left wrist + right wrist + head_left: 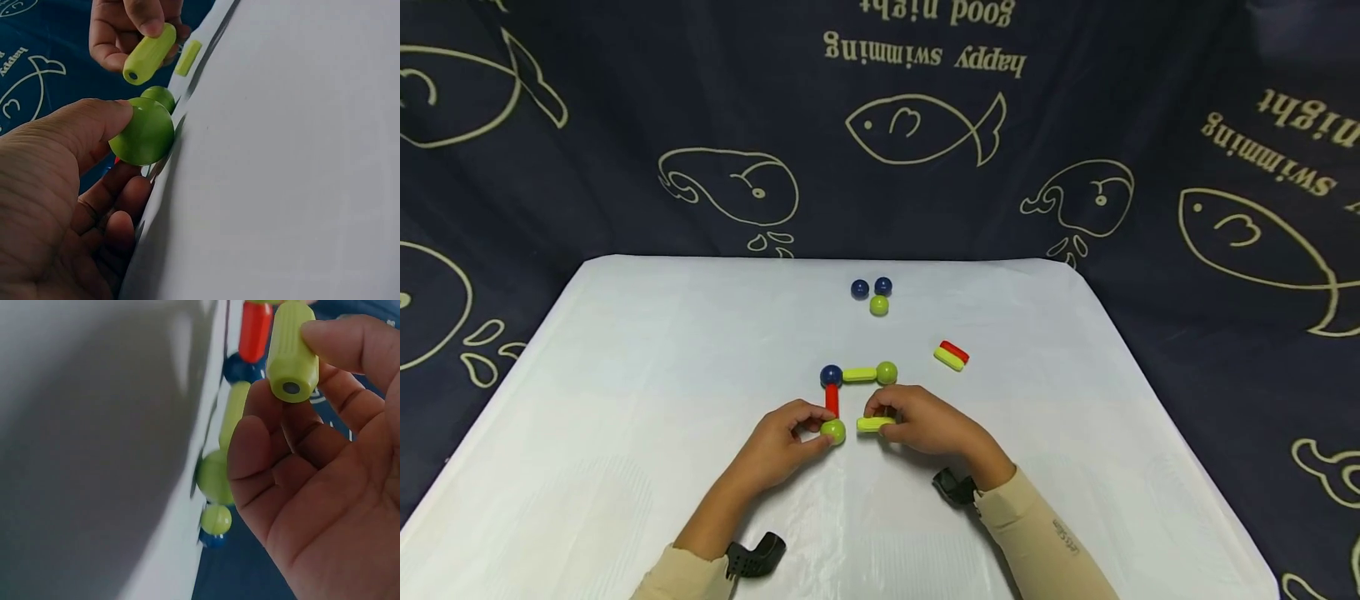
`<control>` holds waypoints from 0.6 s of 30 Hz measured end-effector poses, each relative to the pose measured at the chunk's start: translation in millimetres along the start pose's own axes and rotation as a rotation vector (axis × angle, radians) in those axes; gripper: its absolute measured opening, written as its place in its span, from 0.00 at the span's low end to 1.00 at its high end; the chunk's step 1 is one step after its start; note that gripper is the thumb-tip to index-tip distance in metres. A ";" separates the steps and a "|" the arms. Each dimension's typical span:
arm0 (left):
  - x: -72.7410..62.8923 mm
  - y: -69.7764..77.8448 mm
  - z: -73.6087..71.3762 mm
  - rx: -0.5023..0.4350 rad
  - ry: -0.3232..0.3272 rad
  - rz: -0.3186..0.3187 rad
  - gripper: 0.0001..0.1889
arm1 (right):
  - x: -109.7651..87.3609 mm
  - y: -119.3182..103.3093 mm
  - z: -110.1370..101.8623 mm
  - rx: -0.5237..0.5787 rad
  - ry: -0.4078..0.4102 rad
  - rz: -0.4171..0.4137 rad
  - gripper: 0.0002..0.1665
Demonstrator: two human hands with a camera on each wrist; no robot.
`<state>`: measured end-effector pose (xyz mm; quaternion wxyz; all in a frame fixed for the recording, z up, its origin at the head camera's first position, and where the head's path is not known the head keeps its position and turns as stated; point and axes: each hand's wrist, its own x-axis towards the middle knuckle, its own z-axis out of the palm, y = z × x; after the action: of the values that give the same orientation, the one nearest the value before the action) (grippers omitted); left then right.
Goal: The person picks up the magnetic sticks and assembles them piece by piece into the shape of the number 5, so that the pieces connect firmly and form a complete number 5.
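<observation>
My left hand (781, 443) pinches a green ball (832, 432) between thumb and fingers. That ball sits at the near end of a red rod (832, 401), whose far end meets a dark blue ball (831, 376). From the blue ball a yellow-green rod (859, 375) runs right to another green ball (887, 372). Just right of the pinched ball, with a gap between, my right hand (925, 421) grips a second yellow-green rod (292, 356). A small grey disc shows in the end face of this rod in the right wrist view.
Two dark blue balls (860, 289) and a green ball (879, 306) stand together near the back edge of the white table (662, 350). A red rod (955, 351) and a yellow-green rod (949, 359) lie side by side, right of the assembled pieces. Dark printed cloth hangs behind.
</observation>
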<state>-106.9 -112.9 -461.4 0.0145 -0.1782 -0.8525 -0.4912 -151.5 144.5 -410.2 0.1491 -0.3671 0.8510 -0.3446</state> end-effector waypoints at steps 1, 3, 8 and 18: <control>0.0 0.0 0.1 0.001 0.001 -0.002 0.12 | 0.5 -0.4 1.9 -0.001 -0.006 -0.006 0.14; 0.7 0.0 0.5 0.007 0.000 -0.002 0.12 | 1.6 -0.8 5.1 -0.006 -0.020 -0.004 0.13; 1.2 0.4 1.2 0.019 0.001 0.006 0.12 | 3.4 -0.2 10.9 -0.017 -0.024 0.004 0.13; 0.4 1.4 0.1 0.016 -0.006 0.004 0.11 | 6.7 1.9 16.1 -0.011 -0.025 0.011 0.12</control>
<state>-106.7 -112.1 -460.2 0.0143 -0.1811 -0.8562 -0.4836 -149.0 132.9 -423.1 0.1595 -0.3674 0.8531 -0.3343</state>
